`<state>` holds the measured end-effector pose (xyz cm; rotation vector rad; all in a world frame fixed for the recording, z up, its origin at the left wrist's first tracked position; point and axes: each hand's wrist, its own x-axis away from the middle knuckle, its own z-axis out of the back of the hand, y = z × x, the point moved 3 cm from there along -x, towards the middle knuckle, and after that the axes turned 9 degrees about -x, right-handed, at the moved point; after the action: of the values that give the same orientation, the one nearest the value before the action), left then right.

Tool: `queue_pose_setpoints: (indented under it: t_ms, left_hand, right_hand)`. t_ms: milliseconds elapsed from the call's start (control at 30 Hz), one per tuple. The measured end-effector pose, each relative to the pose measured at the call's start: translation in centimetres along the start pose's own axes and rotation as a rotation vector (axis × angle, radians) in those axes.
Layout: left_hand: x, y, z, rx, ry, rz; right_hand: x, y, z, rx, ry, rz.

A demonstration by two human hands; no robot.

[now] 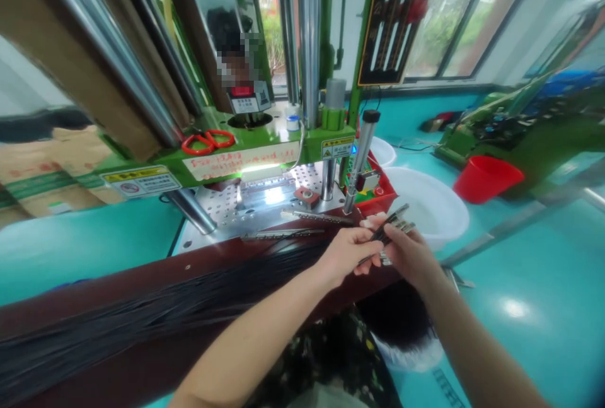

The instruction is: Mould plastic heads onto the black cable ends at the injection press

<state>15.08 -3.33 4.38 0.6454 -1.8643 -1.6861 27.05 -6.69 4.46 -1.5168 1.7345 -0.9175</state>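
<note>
My left hand [347, 253] and my right hand [406, 247] meet at the right end of a dark red table [203, 269]. Between them they hold several thin metal strips [393, 226], with fingers wrapped round them. A long bundle of black strands [189, 307] lies across the table to the left. Two slotted metal bars [278, 233] rest near the perforated metal plate [208, 206] of a green press, beyond my hands. On that plate is a lit metal mould [269, 190].
The press frame [265, 143] carries red-handled scissors [208, 141]. An upright metal cylinder [363, 159] stands close beyond my hands. Right of it are a red tray [384, 190], a white basin [425, 203] and a red bucket [489, 179]. A bag-lined container [416, 354] sits below my hands.
</note>
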Motion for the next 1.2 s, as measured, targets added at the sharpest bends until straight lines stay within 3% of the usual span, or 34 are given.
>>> queue_pose_setpoints:
  t_ms: [200,333,467,800,933,1000,1067,1200]
  left_hand:
    - [-1.5,0.5,0.2,-0.105,0.020,0.029]
    - [-2.4,1.1,0.4,-0.300,0.072,-0.090]
    - [-2.5,1.1,0.6,-0.477,0.179,-0.187]
    - [-1.1,-0.2,-2.3,-0.113,-0.205,0.139]
    - [1.0,-2.9,-3.1,0.205,-0.398,0.275]
    - [2.1,-4.7,-3.2,0.298,-0.330,0.251]
    - [3.3,-6.5,-3.3,0.331,-0.204,0.244]
    - [5.1,-8.3,-3.6,0.369,-0.099,0.311]
  right_hand:
    - [-0.5,1.1,0.4,0.026,0.107,0.151]
    - [-0.4,0.9,1.1,0.045,0.205,0.190]
    - [0.1,0.3,1.2,-0.126,0.214,0.210]
    - [1.5,-0.5,1.9,-0.078,0.103,0.034]
    - [2.9,2.1,1.5,0.066,-0.005,-0.224]
    - [3.5,3.7,1.7,0.176,-0.035,-0.338]
    - [3.4,4.6,2.0,0.198,-0.079,-0.358]
    - [1.1,3.5,1.0,0.197,-0.294,-0.184]
